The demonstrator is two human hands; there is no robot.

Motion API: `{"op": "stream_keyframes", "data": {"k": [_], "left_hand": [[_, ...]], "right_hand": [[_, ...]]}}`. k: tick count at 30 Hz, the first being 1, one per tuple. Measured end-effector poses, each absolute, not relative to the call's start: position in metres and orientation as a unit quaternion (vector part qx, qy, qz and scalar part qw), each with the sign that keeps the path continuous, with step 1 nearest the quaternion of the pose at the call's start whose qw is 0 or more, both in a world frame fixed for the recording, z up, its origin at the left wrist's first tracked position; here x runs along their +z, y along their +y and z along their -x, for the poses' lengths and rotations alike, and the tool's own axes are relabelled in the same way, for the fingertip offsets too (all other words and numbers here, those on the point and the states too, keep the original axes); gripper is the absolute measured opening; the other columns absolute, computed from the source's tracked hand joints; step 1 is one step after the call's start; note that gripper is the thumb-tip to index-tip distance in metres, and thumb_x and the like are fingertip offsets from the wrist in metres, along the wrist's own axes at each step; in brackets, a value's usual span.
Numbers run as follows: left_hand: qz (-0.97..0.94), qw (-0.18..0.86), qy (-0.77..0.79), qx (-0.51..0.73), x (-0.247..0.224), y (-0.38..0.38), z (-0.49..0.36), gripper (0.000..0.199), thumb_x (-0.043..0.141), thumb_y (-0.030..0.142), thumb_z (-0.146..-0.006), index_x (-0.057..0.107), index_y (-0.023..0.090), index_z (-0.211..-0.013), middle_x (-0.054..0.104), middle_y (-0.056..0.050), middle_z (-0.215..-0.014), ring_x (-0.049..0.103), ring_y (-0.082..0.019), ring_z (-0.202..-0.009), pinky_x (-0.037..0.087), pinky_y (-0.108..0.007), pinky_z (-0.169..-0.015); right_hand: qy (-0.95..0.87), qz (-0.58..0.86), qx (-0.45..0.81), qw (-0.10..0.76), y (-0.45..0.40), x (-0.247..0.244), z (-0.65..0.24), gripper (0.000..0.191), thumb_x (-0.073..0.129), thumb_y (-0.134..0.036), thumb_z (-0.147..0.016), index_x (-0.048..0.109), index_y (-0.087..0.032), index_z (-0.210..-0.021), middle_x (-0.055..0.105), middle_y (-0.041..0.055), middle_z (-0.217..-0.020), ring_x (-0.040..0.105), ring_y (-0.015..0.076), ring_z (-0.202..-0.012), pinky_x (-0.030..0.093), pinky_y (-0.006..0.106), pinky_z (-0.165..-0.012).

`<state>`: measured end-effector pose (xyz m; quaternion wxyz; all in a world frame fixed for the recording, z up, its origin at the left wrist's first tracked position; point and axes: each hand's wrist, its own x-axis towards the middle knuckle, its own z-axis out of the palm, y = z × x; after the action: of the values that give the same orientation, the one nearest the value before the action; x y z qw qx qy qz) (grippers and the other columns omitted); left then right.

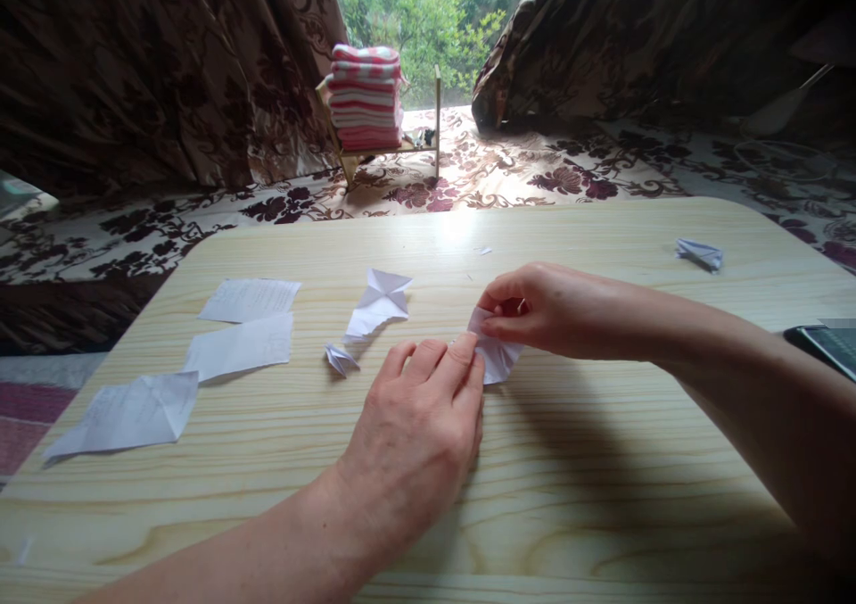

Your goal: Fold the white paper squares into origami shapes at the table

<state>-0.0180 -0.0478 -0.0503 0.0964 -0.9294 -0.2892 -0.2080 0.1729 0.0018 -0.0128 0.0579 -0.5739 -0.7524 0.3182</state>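
A small creased piece of white paper lies on the table under both hands. My right hand pinches its upper edge between thumb and fingers. My left hand rests on the table with its fingers bent, the fingertips at the paper's left edge; whether they grip it or only press it down is hidden. Left of my hands lies a torn, creased paper, and just below that is a small folded paper piece.
Several paper sheets lie at the left, among them one with a crease. A folded paper sits far right, near a dark device at the edge. Behind the wooden table, a small rack holds striped folded cloths.
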Motion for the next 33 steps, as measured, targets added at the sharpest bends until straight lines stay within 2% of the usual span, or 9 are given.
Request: {"op": "stream_keyframes", "data": {"k": [7,12,22,33], "left_hand": [[0.932,0.098,-0.288,-0.196,-0.052,-0.048,0.018,0.032,0.056,0.013,-0.086,0.067,0.005,-0.115,0.069,-0.014,-0.118,0.062,-0.027,-0.097,0.051,-0.042,-0.083],[0.932,0.103,-0.285,-0.196,-0.051,-0.048,0.018,0.033,0.058,0.013,-0.085,0.067,0.004,-0.115,0.07,-0.015,-0.117,0.062,-0.027,-0.097,0.051,-0.042,-0.083],[0.932,0.102,-0.287,-0.195,-0.05,-0.048,0.018,0.033,0.058,0.013,-0.085,0.067,0.003,-0.115,0.07,-0.015,-0.116,0.063,-0.027,-0.095,0.052,-0.041,-0.083],[0.933,0.105,-0.281,-0.196,-0.05,-0.048,0.019,0.033,0.058,0.013,-0.085,0.066,0.002,-0.115,0.07,-0.017,-0.116,0.063,-0.027,-0.095,0.052,-0.041,-0.082]], "right_hand": [[-0.755,0.583,0.294,0.054,0.002,-0.014,-0.174,0.02,0.054,-0.027,-0.077,0.07,-0.019,-0.068,0.059,-0.0024,-0.057,0.043,0.0103,-0.054,0.031,0.024,-0.048],[-0.757,0.587,0.279,0.07,0.001,-0.015,-0.172,0.017,0.056,-0.027,-0.077,0.07,-0.02,-0.071,0.062,-0.0024,-0.06,0.047,0.0105,-0.054,0.033,0.023,-0.05],[-0.814,0.554,0.132,0.111,-0.012,-0.023,-0.171,0.011,0.057,-0.02,-0.079,0.064,-0.019,-0.07,0.065,0.0008,-0.068,0.05,0.0119,-0.057,0.032,0.024,-0.054],[-0.821,0.523,0.149,0.174,-0.028,-0.034,-0.175,0.016,0.054,-0.015,-0.083,0.068,-0.018,-0.076,0.066,0.0033,-0.079,0.054,0.0131,-0.064,0.036,0.024,-0.057]]}}
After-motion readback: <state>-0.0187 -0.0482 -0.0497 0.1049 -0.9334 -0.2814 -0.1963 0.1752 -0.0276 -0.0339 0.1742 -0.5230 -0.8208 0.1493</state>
